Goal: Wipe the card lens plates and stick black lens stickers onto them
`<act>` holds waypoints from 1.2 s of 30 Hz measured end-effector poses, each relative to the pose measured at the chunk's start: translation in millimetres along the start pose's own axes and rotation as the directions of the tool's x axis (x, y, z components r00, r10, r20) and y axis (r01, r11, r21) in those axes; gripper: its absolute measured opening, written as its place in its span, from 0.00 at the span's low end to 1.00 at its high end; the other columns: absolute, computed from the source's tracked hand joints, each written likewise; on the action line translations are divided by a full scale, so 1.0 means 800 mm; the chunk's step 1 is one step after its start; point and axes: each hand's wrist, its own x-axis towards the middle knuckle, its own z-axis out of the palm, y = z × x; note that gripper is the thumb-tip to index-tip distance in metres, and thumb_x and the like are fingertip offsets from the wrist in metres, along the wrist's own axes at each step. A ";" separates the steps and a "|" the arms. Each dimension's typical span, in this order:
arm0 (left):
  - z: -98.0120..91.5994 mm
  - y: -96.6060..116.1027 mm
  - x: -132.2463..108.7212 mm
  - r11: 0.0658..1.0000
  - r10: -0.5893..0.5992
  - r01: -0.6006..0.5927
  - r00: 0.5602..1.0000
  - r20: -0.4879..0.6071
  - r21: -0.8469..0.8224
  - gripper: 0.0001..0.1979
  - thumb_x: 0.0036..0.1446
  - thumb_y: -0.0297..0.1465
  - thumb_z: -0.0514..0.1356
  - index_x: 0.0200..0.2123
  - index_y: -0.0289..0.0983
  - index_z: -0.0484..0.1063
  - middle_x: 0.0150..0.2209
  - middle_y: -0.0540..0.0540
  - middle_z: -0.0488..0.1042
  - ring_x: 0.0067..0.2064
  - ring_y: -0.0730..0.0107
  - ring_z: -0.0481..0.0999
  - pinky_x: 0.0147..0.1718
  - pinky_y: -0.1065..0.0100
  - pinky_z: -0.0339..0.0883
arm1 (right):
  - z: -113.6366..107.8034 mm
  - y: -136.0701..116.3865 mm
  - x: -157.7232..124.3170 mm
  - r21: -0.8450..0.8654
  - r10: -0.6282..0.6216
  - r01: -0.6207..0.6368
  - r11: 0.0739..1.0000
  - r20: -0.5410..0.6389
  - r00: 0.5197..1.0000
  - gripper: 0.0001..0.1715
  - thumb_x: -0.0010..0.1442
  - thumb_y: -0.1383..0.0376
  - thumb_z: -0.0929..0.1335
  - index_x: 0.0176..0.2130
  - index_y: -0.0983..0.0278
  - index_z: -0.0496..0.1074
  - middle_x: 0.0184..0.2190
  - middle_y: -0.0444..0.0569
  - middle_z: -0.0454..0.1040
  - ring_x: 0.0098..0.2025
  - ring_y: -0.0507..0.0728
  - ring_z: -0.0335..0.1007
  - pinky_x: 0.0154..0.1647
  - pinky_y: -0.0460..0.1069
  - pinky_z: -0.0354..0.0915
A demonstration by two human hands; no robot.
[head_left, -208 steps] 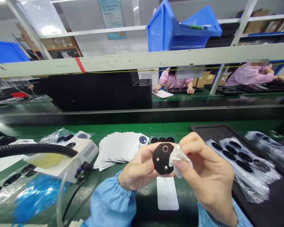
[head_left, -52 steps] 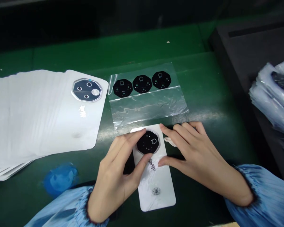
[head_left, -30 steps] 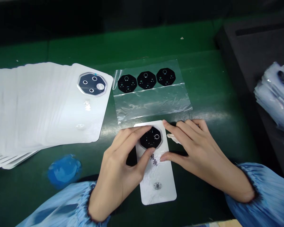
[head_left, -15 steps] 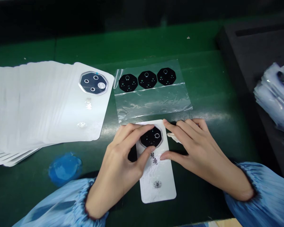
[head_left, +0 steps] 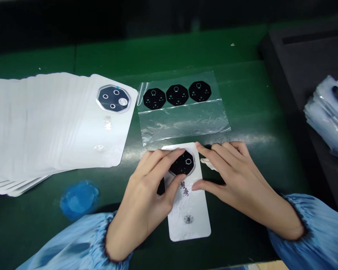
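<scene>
A white phone back cover (head_left: 189,228) with dark lettering and a round emblem lies upright before me on the green mat. In its raised camera ring sits a black octagonal camera lens plate (head_left: 183,165). My left hand (head_left: 148,195) spans this plate, index fingertip at its top edge and thumb at its bottom edge. My right hand (head_left: 233,174) steadies the cover's right side, with the index fingertip at the top corner and the thumb on the face near the lettering. Under the right fingers, a small whitish crumpled piece (head_left: 208,164) partly shows.
Left, a fanned stack of white phone back covers (head_left: 59,127) reaches mid-table. Three black lens plates (head_left: 177,95) rest on a clear plastic sheet (head_left: 186,122) behind my hands. A blue round film piece (head_left: 80,200) lies near my left sleeve. Plastic-wrapped bundles (head_left: 326,112) sit on a dark tray (head_left: 301,63) at right.
The whole view has shifted slightly, so things appear a little farther right. Both hands keep the same hold on the lens plate and the cover.
</scene>
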 end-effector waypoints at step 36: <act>-0.002 -0.029 -0.012 0.990 0.127 -0.128 0.992 -0.016 -0.059 0.29 0.58 0.34 0.61 0.61 0.38 0.55 0.58 0.42 0.64 0.58 0.61 0.63 0.56 0.58 0.61 | -0.013 -0.019 0.005 -0.081 -0.230 0.247 0.966 0.176 0.957 0.29 0.65 0.70 0.57 0.64 0.62 0.53 0.43 0.53 0.65 0.43 0.60 0.60 0.45 0.57 0.54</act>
